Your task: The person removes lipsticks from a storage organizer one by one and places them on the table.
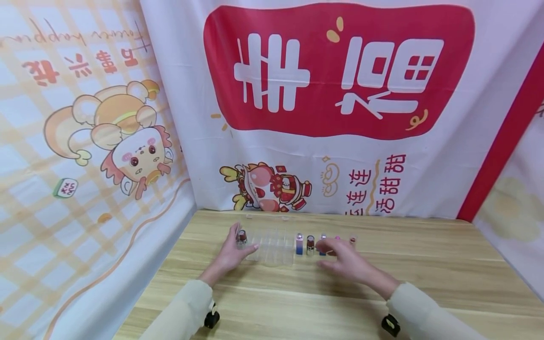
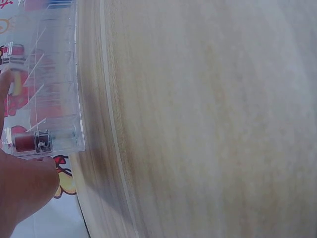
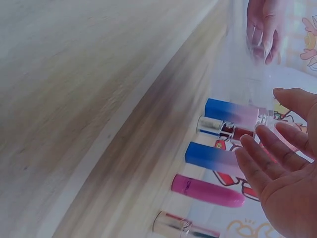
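Note:
A clear plastic lipstick organizer [image 1: 272, 252] with slanted dividers stands on the table. My left hand [image 1: 231, 251] grips its left end, the thumb along the front. In the end slot sits a dark red lipstick tube [image 2: 25, 143]. To the organizer's right is a row of upright lipsticks: a blue-and-pink one [image 1: 299, 245], a dark red one with a clear base [image 1: 310, 243], another blue-and-pink one [image 3: 210, 157], a magenta tube [image 3: 205, 191] and a clear-and-gold one [image 3: 171, 225]. My right hand [image 1: 345, 259] is beside this row, fingers spread and holding nothing, fingertips close by the second blue-and-pink lipstick.
The wooden table [image 1: 272, 302] runs back to a white cloth wall with a red printed panel [image 1: 323, 89]. A checked cloth with a cartoon figure [image 1: 127, 132] hangs at the left. Dark straps hang at both sleeve cuffs.

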The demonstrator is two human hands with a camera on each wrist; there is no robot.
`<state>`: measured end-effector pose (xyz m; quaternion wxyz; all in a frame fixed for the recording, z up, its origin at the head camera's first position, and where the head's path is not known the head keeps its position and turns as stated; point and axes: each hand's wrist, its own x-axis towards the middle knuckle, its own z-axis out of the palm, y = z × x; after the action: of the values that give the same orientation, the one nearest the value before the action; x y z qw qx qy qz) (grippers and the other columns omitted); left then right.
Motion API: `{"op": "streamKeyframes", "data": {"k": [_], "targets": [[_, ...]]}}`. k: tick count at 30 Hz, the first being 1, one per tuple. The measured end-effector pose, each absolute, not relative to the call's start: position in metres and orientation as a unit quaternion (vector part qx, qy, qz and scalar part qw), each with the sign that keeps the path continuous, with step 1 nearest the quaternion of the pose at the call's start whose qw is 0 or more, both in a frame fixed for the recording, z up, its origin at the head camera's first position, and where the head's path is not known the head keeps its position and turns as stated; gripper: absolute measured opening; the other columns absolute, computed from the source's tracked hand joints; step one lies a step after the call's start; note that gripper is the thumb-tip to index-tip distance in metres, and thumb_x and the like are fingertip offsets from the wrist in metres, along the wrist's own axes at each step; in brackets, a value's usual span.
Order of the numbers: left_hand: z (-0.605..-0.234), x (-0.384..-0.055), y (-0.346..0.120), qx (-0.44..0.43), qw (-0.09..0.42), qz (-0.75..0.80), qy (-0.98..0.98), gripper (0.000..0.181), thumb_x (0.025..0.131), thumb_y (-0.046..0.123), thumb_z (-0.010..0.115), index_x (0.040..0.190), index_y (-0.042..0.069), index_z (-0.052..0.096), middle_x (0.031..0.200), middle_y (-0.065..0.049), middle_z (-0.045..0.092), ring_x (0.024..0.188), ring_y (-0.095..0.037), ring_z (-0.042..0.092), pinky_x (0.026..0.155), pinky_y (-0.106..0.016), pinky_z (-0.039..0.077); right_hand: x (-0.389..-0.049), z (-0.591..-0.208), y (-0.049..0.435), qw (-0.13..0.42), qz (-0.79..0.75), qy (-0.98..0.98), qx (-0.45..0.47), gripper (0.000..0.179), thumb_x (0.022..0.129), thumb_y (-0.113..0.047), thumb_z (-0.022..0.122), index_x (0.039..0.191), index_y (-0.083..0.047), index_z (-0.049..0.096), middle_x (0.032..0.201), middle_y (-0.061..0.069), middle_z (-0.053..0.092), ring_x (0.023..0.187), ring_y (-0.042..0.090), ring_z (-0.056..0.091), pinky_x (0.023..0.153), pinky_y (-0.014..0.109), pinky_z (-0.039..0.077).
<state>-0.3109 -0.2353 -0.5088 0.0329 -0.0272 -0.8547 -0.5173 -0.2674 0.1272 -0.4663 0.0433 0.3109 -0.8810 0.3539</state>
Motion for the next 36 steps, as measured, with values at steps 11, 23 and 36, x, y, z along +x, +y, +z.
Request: {"op": "streamKeyframes", "data": {"k": [11, 23, 36], "targets": [[-0.508, -0.308, -0.236, -0.027, 0.032, -0.514, -0.857, 0.105, 0.088, 0.030, 0.082, 0.163, 0.009, 0.013, 0.167, -0.020, 0.022, 0.151, -0.043, 0.025, 0.124, -0.057, 0.019, -0.270, -0.463, 0.109, 0.040, 0.368, -0.871, 0.322, 0.039, 0.088, -0.015, 0.081, 0.123, -0.006, 0.067, 0.117, 0.010, 0.072, 0.107, 0.027, 0.068, 0.095, 0.047, 0.059], [-0.506, -0.307, -0.235, -0.030, 0.030, -0.517, -0.855, 0.103, 0.088, 0.029, 0.082, 0.163, 0.011, 0.014, 0.167, -0.019, 0.022, 0.151, -0.043, 0.025, 0.124, -0.057, 0.020, -0.271, -0.453, 0.095, 0.014, 0.375, -0.867, 0.328, 0.041, 0.089, -0.018, 0.079, 0.126, -0.006, 0.066, 0.120, 0.008, 0.072, 0.109, 0.021, 0.068, 0.098, 0.043, 0.058], [-0.508, -0.309, -0.237, -0.034, 0.033, -0.520, -0.853, 0.106, 0.086, 0.032, 0.083, 0.163, 0.011, 0.013, 0.167, -0.020, 0.022, 0.151, -0.042, 0.026, 0.124, -0.056, 0.020, -0.277, -0.443, 0.074, 0.013, 0.383, -0.860, 0.336, 0.041, 0.091, -0.016, 0.078, 0.129, -0.009, 0.064, 0.125, 0.009, 0.070, 0.113, 0.027, 0.067, 0.099, 0.044, 0.057]]}}
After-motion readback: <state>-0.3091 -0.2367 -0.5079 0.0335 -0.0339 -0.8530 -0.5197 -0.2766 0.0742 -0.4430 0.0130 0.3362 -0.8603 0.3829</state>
